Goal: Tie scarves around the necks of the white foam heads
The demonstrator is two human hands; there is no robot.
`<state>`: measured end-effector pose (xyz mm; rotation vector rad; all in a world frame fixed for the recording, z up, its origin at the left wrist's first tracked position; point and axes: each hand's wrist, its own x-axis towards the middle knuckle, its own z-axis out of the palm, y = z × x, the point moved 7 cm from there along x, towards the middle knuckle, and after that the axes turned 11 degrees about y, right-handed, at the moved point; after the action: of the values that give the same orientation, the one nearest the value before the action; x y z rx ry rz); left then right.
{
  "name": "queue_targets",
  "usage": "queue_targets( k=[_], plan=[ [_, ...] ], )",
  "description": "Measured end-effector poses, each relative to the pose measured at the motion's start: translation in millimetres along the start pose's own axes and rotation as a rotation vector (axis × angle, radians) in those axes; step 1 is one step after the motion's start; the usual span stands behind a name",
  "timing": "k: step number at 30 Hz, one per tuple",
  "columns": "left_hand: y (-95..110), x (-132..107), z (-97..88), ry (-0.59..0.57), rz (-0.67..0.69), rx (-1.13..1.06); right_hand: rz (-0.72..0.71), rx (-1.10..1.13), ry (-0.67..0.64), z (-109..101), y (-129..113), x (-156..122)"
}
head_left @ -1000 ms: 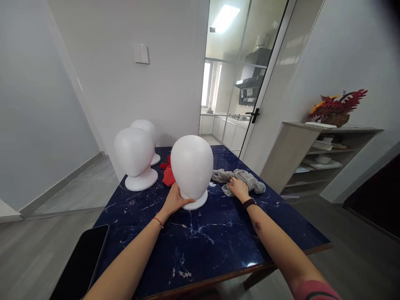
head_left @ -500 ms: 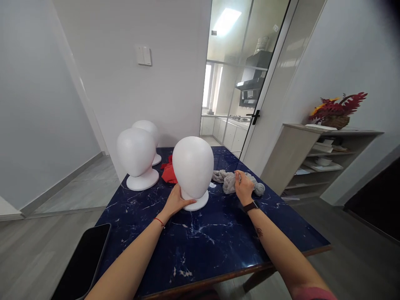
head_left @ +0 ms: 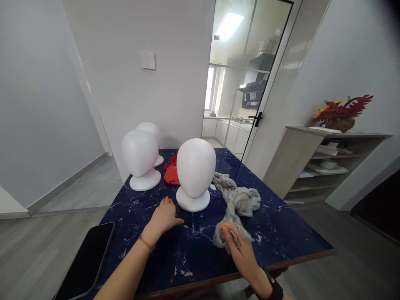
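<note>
A white mannequin head [head_left: 196, 168] stands upright on its round base at the middle of the table. My left hand [head_left: 164, 216] hovers just to the left of that base, fingers apart and holding nothing. Closer to the table's front edge, my right hand [head_left: 239, 248] grips one end of a grey cloth [head_left: 246, 201], its fingers closed on the bunched fabric. The rest of the cloth trails back over the table, crumpled, toward the right side of the head. Behind the head lies a red cloth [head_left: 171, 171], partly hidden by it.
Two more white mannequin heads [head_left: 140, 154] stand at the table's back left, one partly behind the other. A black phone [head_left: 86, 258] lies at the left edge of the blue marbled table [head_left: 200, 266]. A shelf unit [head_left: 337, 135] and a glass door stand beyond.
My left hand has let go of the mannequin head's base and moved left. My right hand has taken the grey cloth and drawn one end toward me, stretching it out.
</note>
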<state>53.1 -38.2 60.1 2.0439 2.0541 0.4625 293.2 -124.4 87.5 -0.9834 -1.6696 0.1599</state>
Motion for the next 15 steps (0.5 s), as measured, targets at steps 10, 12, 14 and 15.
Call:
queue_targets(
  k=[10, 12, 14, 15],
  plan=[
    [114, -106, 17.3, -0.400, 0.407, -1.020, -0.191, 0.357, -0.367, 34, -90, -24],
    [99, -95, 28.5, -0.309, 0.106, -1.210, -0.255, 0.474, -0.444, 34, -93, -27],
    [71, -88, 42.8, -0.192, -0.234, -1.403, -0.241, 0.487, -0.241, 20, -74, -23],
    [56, -87, 49.6, -0.150, -0.374, -1.506, -0.206, 0.423, -0.080, 10, -58, -21]
  ],
)
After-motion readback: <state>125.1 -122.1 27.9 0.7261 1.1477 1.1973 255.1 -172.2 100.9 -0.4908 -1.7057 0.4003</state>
